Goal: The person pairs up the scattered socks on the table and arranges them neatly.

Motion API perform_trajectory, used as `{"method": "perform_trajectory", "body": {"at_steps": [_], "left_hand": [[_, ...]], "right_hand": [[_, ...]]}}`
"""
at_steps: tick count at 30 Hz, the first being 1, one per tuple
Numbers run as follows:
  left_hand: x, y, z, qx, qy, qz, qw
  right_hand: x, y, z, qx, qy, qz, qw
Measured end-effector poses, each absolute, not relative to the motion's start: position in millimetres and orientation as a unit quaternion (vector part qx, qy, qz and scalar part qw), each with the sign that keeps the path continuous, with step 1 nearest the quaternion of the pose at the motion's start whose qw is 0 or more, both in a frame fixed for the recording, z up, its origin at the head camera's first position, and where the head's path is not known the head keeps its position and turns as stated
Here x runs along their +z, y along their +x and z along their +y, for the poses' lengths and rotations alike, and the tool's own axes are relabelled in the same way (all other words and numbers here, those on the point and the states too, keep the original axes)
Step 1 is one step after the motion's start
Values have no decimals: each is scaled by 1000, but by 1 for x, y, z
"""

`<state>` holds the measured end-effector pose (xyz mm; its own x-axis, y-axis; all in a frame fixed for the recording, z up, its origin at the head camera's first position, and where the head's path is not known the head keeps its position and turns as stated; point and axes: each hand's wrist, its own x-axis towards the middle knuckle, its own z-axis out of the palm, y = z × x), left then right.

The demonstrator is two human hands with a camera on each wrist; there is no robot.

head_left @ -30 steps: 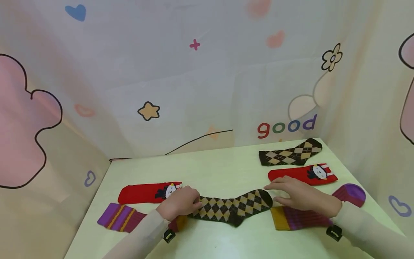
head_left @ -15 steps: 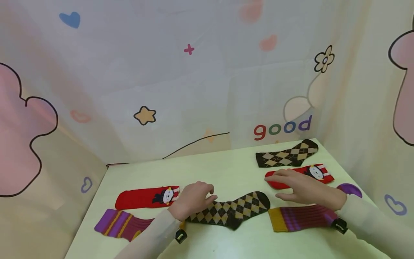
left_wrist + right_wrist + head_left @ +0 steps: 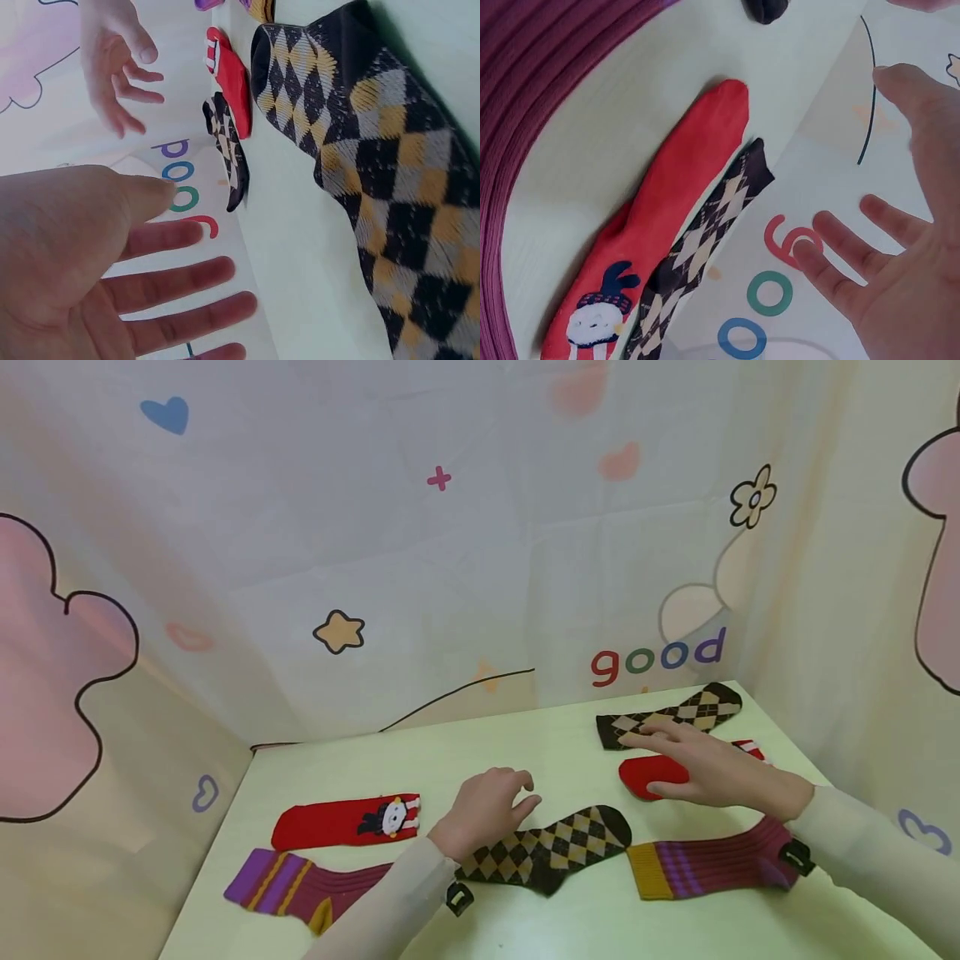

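L hand (image 3: pixel 487 810), empty, fingers loose, hovers by blk/grey/yellow argyle knit sock (image 3: pixel 558 850), 5 o'clock in head view. R hand (image 3: pixel 705 768), also empty, fingers loose, hangs above red cartoon-face fabric sock (image 3: pixel 645 774), 4 o'clock.

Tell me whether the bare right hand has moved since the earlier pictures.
Yes: in the head view, the bare right hand has moved upward, nearer the multicoloured printed word "good".

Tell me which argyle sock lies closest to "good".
The back argyle sock, just below that lettering; the other one lies farther away, partly hidden by the left hand.
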<state>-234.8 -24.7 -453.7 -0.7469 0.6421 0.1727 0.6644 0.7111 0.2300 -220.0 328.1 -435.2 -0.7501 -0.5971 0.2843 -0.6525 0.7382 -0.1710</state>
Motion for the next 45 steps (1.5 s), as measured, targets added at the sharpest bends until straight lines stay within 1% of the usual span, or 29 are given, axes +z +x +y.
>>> {"method": "perform_trajectory", "body": {"at_steps": [3, 7, 11, 13, 17, 24, 27, 32, 37, 40, 45], "left_hand": [[-456, -238, -15, -143, -353, -923, 55], [-459, -241, -4, -145, -355, -919, 87], [-463, -245, 6, -156, -361, -912, 115], [-464, -247, 11, -159, -360, -912, 118], [-468, -253, 22, -160, -352, -915, 112], [-474, -262, 39, -166, -332, -922, 110], [-475, -265, 44, -168, -323, -925, 108], [-475, -270, 51, -170, -318, -928, 97], [-478, -276, 56, -181, -314, -929, 71], [-480, -278, 60, -192, -313, -928, 58], [-481, -282, 68, -199, -316, -926, 55]], "right_hand": [[-436, -226, 333, 132, 337, -925, 119], [-435, -232, 337, 128, 326, -928, 131], [-434, -237, 340, 125, 310, -934, 129], [-435, -240, 342, 122, 303, -937, 128], [-435, -247, 346, 113, 292, -940, 138], [-436, -258, 354, 103, 289, -935, 179], [-439, -263, 360, 96, 285, -935, 187], [-443, -269, 368, 95, 268, -942, 178], [-444, -274, 373, 100, 261, -945, 170], [-443, -278, 376, 95, 246, -952, 154], [-445, -287, 381, 89, 217, -964, 125]]}}
